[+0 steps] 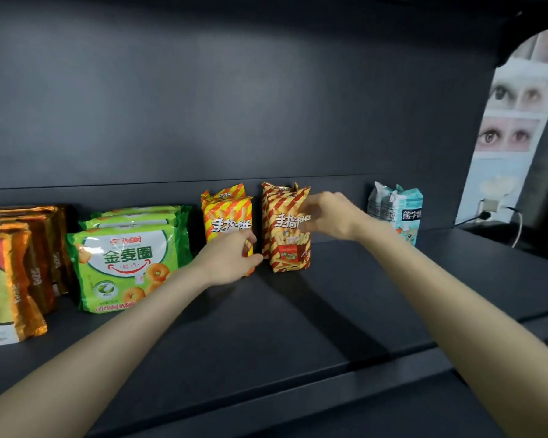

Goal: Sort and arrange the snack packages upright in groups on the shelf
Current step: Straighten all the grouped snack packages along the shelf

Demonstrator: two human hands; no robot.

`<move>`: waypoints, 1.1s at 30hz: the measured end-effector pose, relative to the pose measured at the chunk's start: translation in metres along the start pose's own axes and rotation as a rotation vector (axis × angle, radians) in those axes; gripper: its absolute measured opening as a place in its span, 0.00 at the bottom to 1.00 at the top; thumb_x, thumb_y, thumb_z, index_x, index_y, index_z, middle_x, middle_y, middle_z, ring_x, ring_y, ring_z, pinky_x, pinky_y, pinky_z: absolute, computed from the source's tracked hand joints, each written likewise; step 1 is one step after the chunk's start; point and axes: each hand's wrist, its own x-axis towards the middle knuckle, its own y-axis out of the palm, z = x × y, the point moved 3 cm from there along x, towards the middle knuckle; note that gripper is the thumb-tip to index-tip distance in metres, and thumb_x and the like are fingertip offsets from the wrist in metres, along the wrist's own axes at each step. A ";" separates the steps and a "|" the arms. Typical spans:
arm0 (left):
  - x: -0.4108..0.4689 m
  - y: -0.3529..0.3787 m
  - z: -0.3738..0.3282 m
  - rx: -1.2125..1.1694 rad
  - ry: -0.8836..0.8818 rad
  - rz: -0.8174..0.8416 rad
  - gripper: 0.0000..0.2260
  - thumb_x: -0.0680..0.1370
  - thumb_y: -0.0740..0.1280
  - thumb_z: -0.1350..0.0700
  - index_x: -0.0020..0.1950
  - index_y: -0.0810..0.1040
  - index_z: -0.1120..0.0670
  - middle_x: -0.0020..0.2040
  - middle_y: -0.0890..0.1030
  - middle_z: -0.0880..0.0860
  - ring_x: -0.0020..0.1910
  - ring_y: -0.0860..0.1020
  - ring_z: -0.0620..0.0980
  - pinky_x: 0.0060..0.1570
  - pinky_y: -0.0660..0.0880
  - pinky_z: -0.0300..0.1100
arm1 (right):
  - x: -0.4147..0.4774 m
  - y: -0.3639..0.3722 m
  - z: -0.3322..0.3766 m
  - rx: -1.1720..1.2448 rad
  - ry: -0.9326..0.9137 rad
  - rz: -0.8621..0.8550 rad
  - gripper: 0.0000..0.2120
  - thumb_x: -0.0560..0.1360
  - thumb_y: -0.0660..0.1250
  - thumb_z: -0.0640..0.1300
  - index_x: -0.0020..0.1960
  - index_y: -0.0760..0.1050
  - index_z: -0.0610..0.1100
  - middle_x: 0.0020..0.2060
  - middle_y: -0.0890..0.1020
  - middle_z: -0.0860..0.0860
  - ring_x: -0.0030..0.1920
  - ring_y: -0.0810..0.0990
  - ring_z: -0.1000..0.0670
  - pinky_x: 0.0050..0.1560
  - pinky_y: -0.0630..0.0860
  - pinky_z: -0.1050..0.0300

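Observation:
On the dark shelf (pixel 298 311) stand snack packs in rows. My left hand (pixel 231 260) grips the lower right edge of the front yellow-orange striped pack (pixel 227 221), which has a like pack behind it. My right hand (pixel 328 216) grips the upper right side of the front red-and-gold striped pack (pixel 285 245); another like it stands behind. Both packs are upright. Light blue packs (pixel 405 210) stand to the right, partly behind my right forearm. Green ring-biscuit packs (pixel 124 257) and orange-brown packs (pixel 16 270) stand at the left.
The shelf's back wall (pixel 234 105) rises close behind the packs. A front lip (pixel 329 393) runs along the shelf edge. Bare shelf surface lies in front of the striped packs. A poster and a wall socket with cables (pixel 491 207) show past the shelf's right end.

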 end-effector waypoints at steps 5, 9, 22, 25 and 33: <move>0.021 0.003 -0.055 0.008 0.143 0.025 0.22 0.77 0.64 0.47 0.69 0.68 0.53 0.62 0.77 0.54 0.60 0.75 0.53 0.57 0.73 0.47 | -0.015 -0.034 -0.049 -0.055 0.103 -0.059 0.21 0.73 0.70 0.49 0.64 0.74 0.42 0.59 0.79 0.44 0.62 0.75 0.44 0.60 0.68 0.56; 0.045 0.015 -0.099 0.029 0.225 -0.007 0.22 0.78 0.64 0.49 0.70 0.67 0.53 0.67 0.74 0.53 0.65 0.72 0.52 0.59 0.70 0.43 | -0.021 -0.056 -0.097 -0.063 0.157 -0.078 0.21 0.73 0.71 0.47 0.63 0.75 0.42 0.58 0.80 0.44 0.60 0.76 0.44 0.58 0.69 0.58; 0.140 0.121 -0.196 -0.084 0.104 0.034 0.29 0.75 0.67 0.43 0.72 0.63 0.52 0.69 0.70 0.54 0.68 0.69 0.53 0.66 0.68 0.49 | -0.007 -0.087 -0.268 -0.056 0.117 -0.018 0.25 0.72 0.71 0.48 0.67 0.71 0.43 0.64 0.74 0.43 0.64 0.71 0.43 0.55 0.67 0.57; 0.157 0.140 -0.208 -0.147 0.052 0.026 0.32 0.73 0.68 0.43 0.73 0.61 0.53 0.69 0.70 0.55 0.68 0.69 0.53 0.65 0.67 0.49 | 0.003 -0.086 -0.296 -0.025 0.079 0.001 0.29 0.71 0.73 0.48 0.69 0.68 0.44 0.63 0.72 0.43 0.63 0.71 0.44 0.54 0.65 0.60; 0.196 0.176 -0.225 -0.331 -0.059 0.068 0.42 0.71 0.74 0.49 0.76 0.53 0.55 0.73 0.65 0.53 0.70 0.66 0.51 0.64 0.65 0.39 | 0.027 -0.073 -0.347 0.129 0.028 0.067 0.39 0.66 0.77 0.48 0.72 0.63 0.45 0.61 0.72 0.45 0.62 0.71 0.47 0.58 0.67 0.58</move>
